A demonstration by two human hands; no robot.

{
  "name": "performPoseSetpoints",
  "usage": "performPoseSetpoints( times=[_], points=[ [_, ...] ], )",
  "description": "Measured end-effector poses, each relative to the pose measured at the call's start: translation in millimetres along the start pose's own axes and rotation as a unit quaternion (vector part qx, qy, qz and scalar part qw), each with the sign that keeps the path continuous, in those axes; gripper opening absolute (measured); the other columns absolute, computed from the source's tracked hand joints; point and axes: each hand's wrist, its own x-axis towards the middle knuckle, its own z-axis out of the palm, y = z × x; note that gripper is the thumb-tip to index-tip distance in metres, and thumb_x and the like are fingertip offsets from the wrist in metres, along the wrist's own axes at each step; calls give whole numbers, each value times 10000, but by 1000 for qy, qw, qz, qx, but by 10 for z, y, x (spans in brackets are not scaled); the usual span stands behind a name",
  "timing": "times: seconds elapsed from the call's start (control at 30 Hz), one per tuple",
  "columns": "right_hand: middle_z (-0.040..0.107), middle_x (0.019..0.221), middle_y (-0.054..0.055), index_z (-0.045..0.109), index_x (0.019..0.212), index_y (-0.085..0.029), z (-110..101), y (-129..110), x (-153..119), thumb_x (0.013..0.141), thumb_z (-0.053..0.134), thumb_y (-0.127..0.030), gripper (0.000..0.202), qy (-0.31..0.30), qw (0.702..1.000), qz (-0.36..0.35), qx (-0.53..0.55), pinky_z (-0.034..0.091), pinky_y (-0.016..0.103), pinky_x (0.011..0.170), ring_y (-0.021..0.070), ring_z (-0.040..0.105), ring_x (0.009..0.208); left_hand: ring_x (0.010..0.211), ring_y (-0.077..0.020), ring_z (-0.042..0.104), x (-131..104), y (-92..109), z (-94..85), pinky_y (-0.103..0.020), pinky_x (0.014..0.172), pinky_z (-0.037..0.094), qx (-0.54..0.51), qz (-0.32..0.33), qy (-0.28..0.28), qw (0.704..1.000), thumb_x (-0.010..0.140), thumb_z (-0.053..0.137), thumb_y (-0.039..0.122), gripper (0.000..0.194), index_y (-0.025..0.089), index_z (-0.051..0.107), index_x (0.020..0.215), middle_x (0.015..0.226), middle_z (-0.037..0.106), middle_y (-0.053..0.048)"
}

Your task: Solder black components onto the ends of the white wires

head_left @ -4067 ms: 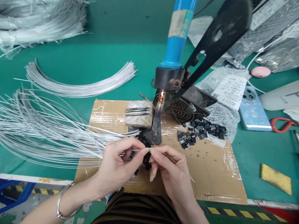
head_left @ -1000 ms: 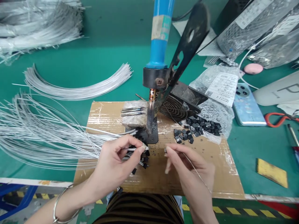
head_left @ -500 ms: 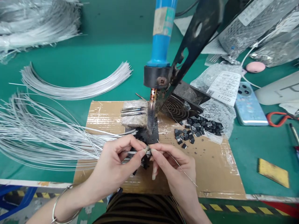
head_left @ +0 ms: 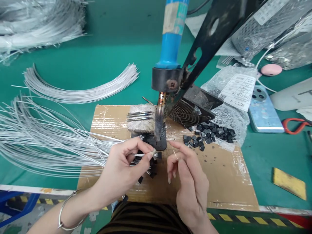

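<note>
In front of the soldering iron tip, my left hand (head_left: pixel 126 169) pinches a white wire between thumb and forefinger. A small black connector (head_left: pixel 159 155) sticks out to the right of those fingertips, at the wire's end. My right hand (head_left: pixel 190 182) is a short way to the right, apart from the connector, with its fingers curled. A short bit of thin solder wire (head_left: pixel 175 155) shows between its fingers; the rest is mostly hidden by the hand. Above both hands stands the blue-handled soldering iron (head_left: pixel 170 48), tip down, held in a black bracket. More black connectors lie partly hidden under my left hand.
Loose white wires (head_left: pixel 48 143) spread at left, below a curved wire bundle (head_left: pixel 83 92). Black connectors (head_left: pixel 214 131) are heaped on the cardboard (head_left: pixel 219 182). A coil (head_left: pixel 182 113) stands behind the iron. At right are a phone (head_left: pixel 265 112), red-handled scissors (head_left: pixel 292 126) and a yellow sponge (head_left: pixel 289 182).
My right hand has drawn away from the left fingertips, to the right, uncovering the black connector. The left hand has stayed nearly in place. The view has shifted slightly.
</note>
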Motion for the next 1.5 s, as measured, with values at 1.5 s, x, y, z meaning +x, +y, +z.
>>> performPoseSetpoints(
  times=[1.5],
  points=[
    [829, 1226, 79, 602, 786, -245, -13, -288, 152, 972, 700, -192, 217, 31, 996, 72, 52, 619, 340, 968, 237, 793, 1133, 700, -103, 661, 142, 143, 12, -193, 632, 490, -12, 28, 42, 999, 801, 723, 91, 136, 185, 716, 703, 782, 785, 2]
  ],
)
